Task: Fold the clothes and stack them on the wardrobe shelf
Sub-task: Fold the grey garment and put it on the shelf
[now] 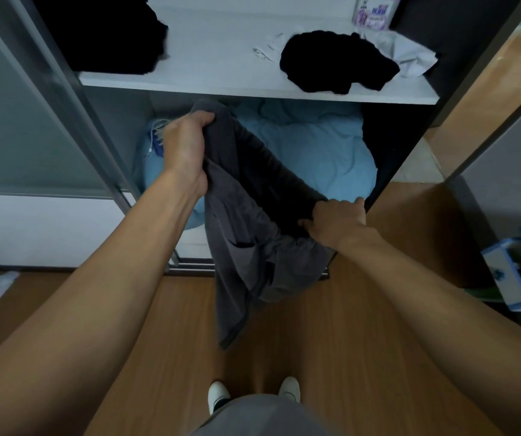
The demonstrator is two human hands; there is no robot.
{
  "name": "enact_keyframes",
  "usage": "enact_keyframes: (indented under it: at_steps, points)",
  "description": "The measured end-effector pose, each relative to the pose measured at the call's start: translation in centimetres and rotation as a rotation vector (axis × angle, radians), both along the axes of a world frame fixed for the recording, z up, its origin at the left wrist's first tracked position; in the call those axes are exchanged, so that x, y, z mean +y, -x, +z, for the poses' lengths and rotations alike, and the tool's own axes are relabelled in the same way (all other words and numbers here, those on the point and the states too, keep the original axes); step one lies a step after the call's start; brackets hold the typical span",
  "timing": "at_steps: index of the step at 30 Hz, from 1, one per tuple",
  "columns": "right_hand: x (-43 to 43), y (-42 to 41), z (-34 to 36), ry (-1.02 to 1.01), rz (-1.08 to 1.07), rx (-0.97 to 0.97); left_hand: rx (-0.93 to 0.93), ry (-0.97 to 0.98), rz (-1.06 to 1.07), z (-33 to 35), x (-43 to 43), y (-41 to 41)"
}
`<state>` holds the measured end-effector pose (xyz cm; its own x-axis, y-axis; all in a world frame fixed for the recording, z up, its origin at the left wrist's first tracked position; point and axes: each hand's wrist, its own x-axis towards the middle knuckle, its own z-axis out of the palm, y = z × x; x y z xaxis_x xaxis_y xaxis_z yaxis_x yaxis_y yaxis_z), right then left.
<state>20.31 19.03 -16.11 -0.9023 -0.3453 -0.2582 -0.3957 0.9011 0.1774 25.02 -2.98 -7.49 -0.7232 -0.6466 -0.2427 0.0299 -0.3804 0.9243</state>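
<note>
I hold a dark grey garment [246, 234] in the air in front of the open wardrobe. My left hand [187, 146] grips its upper edge, up near the white shelf [221, 58]. My right hand [337, 220] grips the other end, lower and to the right. The rest of the cloth hangs down loosely between my arms toward the wooden floor. On the shelf lie a black pile of clothes [108, 33] at the left and a crumpled black garment [334, 61] at the right.
A light blue duvet [315, 146] fills the compartment under the shelf. A white crumpled cloth [410, 51] and a detergent pack [374, 11] sit at the shelf's right back. A sliding door [33, 121] stands left; a blue-white drawer unit [514, 272] is at right.
</note>
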Motion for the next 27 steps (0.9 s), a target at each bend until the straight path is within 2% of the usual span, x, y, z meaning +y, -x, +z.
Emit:
enact_keyframes:
  at_steps: [4,6,8,9,13,17,21,27]
  points:
    - [0.1,-0.5,-0.9,0.355,0.080,-0.154,0.040,-0.091,-0.059,0.2,1.2,0.3]
    - [0.3,-0.6,-1.9,0.588,0.018,-0.148,0.031,-0.116,-0.074,0.5,1.7,0.4]
    - [0.5,-0.5,-3.5,0.763,-0.184,-0.105,0.025,-0.139,-0.100,0.8,2.2,0.3]
    - [0.5,-0.5,-4.2,0.834,-0.324,-0.161,0.024,-0.149,-0.116,0.9,2.4,0.2]
    - [-0.5,-0.2,-5.9,1.145,-0.853,-0.680,0.013,-0.169,-0.195,1.2,3.2,-0.3]
    - [-2.0,0.5,-6.2,1.304,-1.034,-0.840,0.009,-0.181,-0.272,1.1,3.0,-1.0]
    - [-3.7,2.2,-4.9,1.325,-0.996,-0.885,-0.004,-0.211,-0.328,1.0,2.7,-1.6]
    - [-5.2,3.5,-4.5,1.044,-0.894,-0.760,0.004,-0.217,-0.363,0.9,2.2,-3.0]
